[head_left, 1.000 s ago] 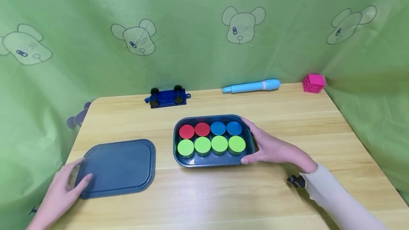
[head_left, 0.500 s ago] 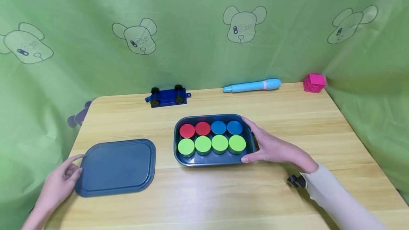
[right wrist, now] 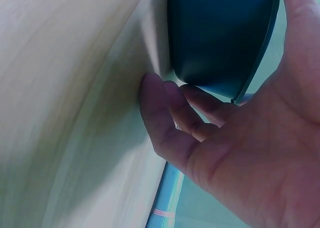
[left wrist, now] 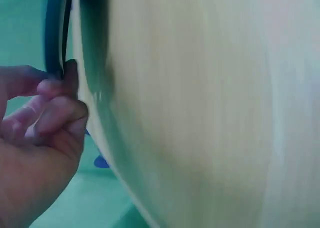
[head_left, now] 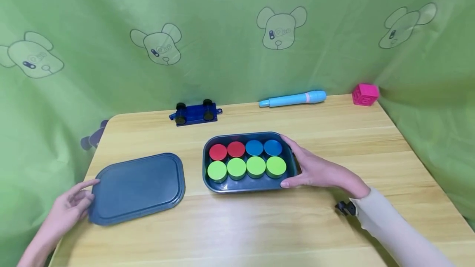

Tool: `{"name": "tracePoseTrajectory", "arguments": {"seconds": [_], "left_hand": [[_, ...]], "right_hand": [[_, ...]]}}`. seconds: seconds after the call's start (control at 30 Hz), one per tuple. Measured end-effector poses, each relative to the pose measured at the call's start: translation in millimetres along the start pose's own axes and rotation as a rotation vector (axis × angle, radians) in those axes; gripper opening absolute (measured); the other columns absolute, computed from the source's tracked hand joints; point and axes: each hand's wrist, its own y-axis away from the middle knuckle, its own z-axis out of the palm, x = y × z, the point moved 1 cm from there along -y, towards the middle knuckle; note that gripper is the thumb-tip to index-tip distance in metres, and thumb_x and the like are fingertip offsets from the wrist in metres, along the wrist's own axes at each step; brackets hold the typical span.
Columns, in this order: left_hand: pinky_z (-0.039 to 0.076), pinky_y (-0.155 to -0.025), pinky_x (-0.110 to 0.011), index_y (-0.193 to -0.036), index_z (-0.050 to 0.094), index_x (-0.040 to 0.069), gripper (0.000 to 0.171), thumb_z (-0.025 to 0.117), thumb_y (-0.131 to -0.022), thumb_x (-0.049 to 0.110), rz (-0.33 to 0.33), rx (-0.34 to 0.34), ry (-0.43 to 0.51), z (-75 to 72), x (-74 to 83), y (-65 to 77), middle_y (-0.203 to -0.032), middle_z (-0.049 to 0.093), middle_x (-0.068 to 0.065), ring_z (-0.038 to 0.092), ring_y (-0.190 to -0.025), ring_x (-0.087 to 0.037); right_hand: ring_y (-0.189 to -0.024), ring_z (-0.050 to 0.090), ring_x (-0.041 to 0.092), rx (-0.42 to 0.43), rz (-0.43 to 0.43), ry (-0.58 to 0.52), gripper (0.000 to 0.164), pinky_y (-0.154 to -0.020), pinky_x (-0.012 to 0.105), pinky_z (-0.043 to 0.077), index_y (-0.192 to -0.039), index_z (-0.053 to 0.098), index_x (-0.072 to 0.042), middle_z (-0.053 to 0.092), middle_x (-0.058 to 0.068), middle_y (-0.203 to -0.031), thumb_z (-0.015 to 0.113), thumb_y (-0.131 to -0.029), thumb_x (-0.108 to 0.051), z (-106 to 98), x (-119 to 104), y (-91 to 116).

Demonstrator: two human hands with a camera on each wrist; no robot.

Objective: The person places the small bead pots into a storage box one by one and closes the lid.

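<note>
My left hand (head_left: 68, 209) pinches the left edge of a dark blue-grey rectangular lid (head_left: 137, 188). In the left wrist view, the lid's thin edge (left wrist: 54, 32) sits between thumb and fingers, raised off the tabletop. Right of it stands a deep container (head_left: 241, 185) of the same colour with rounded corners. Inside are two rows of round discs: two red discs (head_left: 217, 152) and two blue discs (head_left: 254, 148) behind, several lime-green discs (head_left: 236, 168) in front. My right hand (head_left: 315, 168) grips the container's right end, thumb at the front corner, fingers around the back.
Along the back edge of the wooden table (head_left: 237, 234) lie a blue toy wagon base (head_left: 194, 113) with black wheels up, a light blue toy microphone (head_left: 291, 99) and a pink cube (head_left: 365, 94). A green cloth (head_left: 219, 52) with bear faces hangs behind and at the sides.
My left hand has closed on the lid's left edge. The lid has lifted and turned slightly, its right end shifting towards the back. The right hand and container have stayed in place.
</note>
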Motion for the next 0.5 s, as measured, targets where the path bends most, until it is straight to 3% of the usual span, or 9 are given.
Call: {"name": "tracePoseTrajectory", "arguments": {"seconds": [0.07, 0.13, 0.27, 0.37, 0.5], "left_hand": [[0.04, -0.045, -0.03, -0.149, 0.07, 0.025, 0.05, 0.064, -0.108, -0.003, -0.06, -0.006, 0.186, 2.2, 2.0, 4.7, -0.094, 0.072, 0.004, 0.05, -0.057, -0.005], [0.039, -0.043, -0.028, -0.151, 0.069, 0.028, 0.052, 0.063, -0.109, -0.003, -0.089, -0.028, 0.354, 4.5, 3.0, 10.6, -0.097, 0.072, 0.007, 0.05, -0.056, -0.003], [0.046, -0.049, -0.02, -0.159, 0.06, 0.023, 0.059, 0.054, -0.111, -0.01, -0.053, -0.081, 0.573, 7.3, 3.9, 19.9, -0.106, 0.066, 0.008, 0.058, -0.064, -0.002], [0.051, -0.055, -0.018, -0.162, 0.056, 0.019, 0.061, 0.047, -0.111, -0.014, -0.007, -0.093, 0.676, 7.3, 5.7, 20.8, -0.111, 0.063, 0.005, 0.062, -0.069, -0.003], [0.051, -0.056, -0.018, -0.164, 0.052, 0.015, 0.062, 0.044, -0.111, -0.016, 0.044, -0.106, 0.708, 7.9, 12.4, 17.8, -0.11, 0.064, 0.004, 0.061, -0.071, -0.003]], "right_hand": [[-0.158, 0.025, 0.047, -0.002, -0.006, -0.006, 0.129, -0.118, 0.07, 0.036, -0.176, -0.002, -0.018, 0.02, 0.02, -0.176, 0.093, -0.09, -0.035, 0.8, 0.9, 0.9], [-0.158, 0.025, 0.047, -0.007, -0.012, -0.005, 0.13, -0.118, 0.07, 0.035, -0.176, -0.002, -0.018, 0.02, 0.02, -0.176, 0.093, -0.091, -0.036, 1.4, 1.6, 1.4], [-0.158, 0.025, 0.046, -0.011, -0.014, 0.0, 0.129, -0.12, 0.069, 0.034, -0.176, -0.003, -0.017, 0.02, 0.019, -0.176, 0.093, -0.091, -0.036, 1.3, 0.0, 1.2], [-0.158, 0.026, 0.046, -0.017, -0.007, 0.005, 0.129, -0.12, 0.069, 0.034, -0.176, -0.004, -0.017, 0.021, 0.019, -0.176, 0.092, -0.092, -0.035, -0.2, -1.4, 2.0], [-0.157, 0.027, 0.045, -0.023, 0.006, 0.008, 0.129, -0.118, 0.07, 0.037, -0.176, -0.005, -0.019, 0.022, 0.018, -0.175, 0.091, -0.092, -0.036, -3.1, -1.4, 5.1]]}}
